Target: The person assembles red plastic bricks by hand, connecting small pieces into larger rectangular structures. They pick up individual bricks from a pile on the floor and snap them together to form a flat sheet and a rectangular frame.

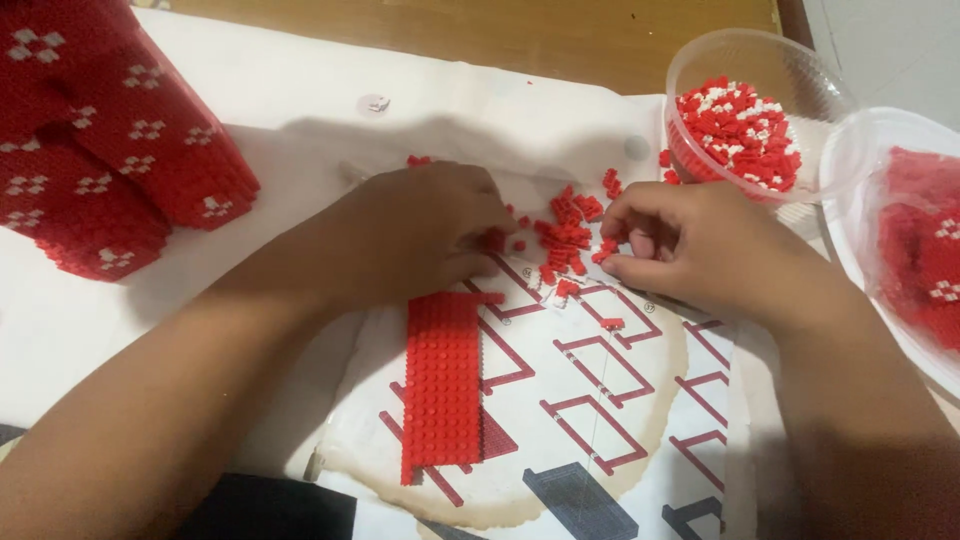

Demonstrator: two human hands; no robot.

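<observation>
— Where did the loose red bricks [566,238] lie?
— Heaped on the printed instruction sheet [610,400], squarely between the two hands, just beyond the far end of the flat red brick panel [442,385]. Touched by both sets of fingertips, though closer under the right hand [685,245].
— And the panel's long axis?
— Ran away from the body toward the heap, near end by the lap, far end just beside the left hand [425,235].
— State of the hands?
— Left: curled palm-down, fingers bent onto the sheet at the heap's left edge; whether anything was pinched underneath, cannot tell. Right: fingers curled in, thumb and forefinger closed on a small red brick [606,250] at the heap's right edge.
— Anything else near?
— Clear plastic bowl [790,75] of red and white bricks just beyond the right hand, a second bowl [865,190] at the right edge, and a built red block with white flower marks [100,140] well off to the left on the counter [480,35].
</observation>
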